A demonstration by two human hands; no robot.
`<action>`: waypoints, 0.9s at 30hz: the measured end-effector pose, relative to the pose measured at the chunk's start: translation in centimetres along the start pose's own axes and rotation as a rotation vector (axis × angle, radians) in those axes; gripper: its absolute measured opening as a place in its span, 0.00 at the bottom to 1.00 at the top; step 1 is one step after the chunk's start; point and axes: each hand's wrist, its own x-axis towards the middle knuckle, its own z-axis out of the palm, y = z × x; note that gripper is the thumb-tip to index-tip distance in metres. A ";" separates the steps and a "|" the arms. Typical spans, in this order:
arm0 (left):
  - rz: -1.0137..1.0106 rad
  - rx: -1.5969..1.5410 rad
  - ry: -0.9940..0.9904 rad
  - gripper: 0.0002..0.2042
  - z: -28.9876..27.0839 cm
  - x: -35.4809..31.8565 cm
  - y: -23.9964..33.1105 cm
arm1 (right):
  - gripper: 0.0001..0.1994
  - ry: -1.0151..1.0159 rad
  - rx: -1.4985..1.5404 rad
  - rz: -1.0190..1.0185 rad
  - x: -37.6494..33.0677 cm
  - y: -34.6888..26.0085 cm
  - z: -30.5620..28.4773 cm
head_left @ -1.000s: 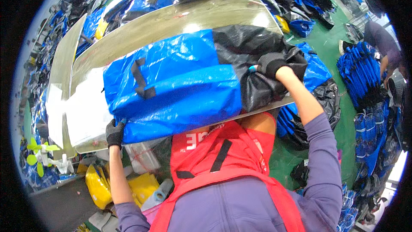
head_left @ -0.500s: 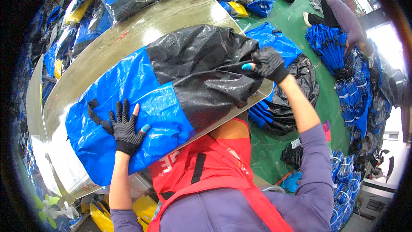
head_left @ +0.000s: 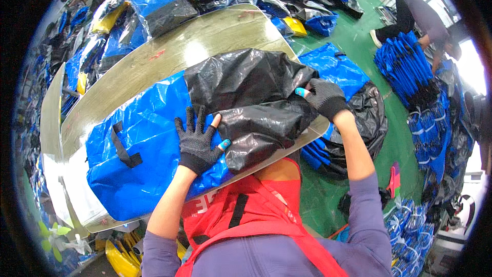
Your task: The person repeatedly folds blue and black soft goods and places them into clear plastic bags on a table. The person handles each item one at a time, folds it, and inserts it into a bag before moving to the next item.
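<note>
A large blue and black plastic bag (head_left: 143,149) lies spread on the table, its blue part to the left and its wrinkled black part (head_left: 246,82) to the right. A black webbing strap (head_left: 122,149) runs across the blue part. My left hand (head_left: 197,143), in a black dotted glove with some fingertips bare, presses flat with fingers spread near the seam between blue and black. At the right end, my gloved right hand (head_left: 327,97) is closed on the gathered edge of the black part. What lies inside its fist is hidden.
The wooden-topped table (head_left: 128,79) has a rounded corner. Plastic-wrapped blue and black packs (head_left: 164,2) are heaped beyond it. Another blue and black bag (head_left: 338,69) lies right of the table above the green floor (head_left: 359,36). A person (head_left: 420,15) bends over blue bundles (head_left: 405,66) at far right.
My left hand has slid right across the bag, from beside the strap to the seam with the black part. My right hand keeps its grip at the black end. The view has shifted slightly.
</note>
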 end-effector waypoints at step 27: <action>0.479 -0.127 -0.015 0.26 5.1 2.5 -4.5 | 0.28 -0.217 -0.279 -0.563 9.0 -17.9 0.7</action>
